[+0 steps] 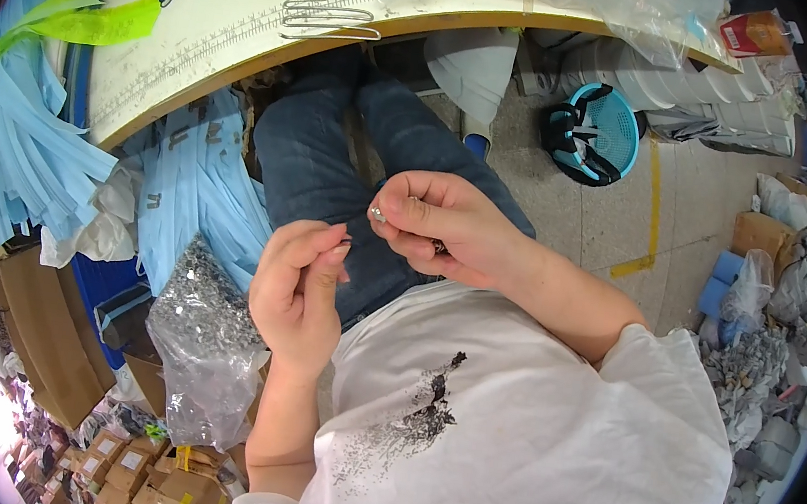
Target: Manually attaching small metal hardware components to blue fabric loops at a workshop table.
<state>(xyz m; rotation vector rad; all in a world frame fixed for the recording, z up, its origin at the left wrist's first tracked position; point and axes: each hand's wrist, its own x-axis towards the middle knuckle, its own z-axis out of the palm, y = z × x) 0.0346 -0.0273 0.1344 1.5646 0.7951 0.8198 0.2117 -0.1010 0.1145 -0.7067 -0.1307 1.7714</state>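
Head view looks down over my lap, where my hands meet in the open gap between the curved yellow-edged table (250, 27) above and my white shirt (520, 448) below. To my left the room is crowded by hanging blue fabric (189, 195); to my right the grey floor (619, 218) lies open up to a yellow line.

My right hand (452, 228) pinches a small silvery metal piece (378, 215) between thumb and forefinger, just over my jeans (324, 162). It is tiny and shiny; I cannot tell its shape. My left hand (298, 289) sits just beside it, fingers curled together, fingertips pressed near the thumb; whether they hold anything I cannot tell.

A clear plastic bag of small grey metal bits (203, 328) stands by my left forearm. Brown cartons (144, 477) with pale labels lie lower left. A red box (752, 35) sits on the table's far right end, a turquoise basket (595, 129) on the floor.
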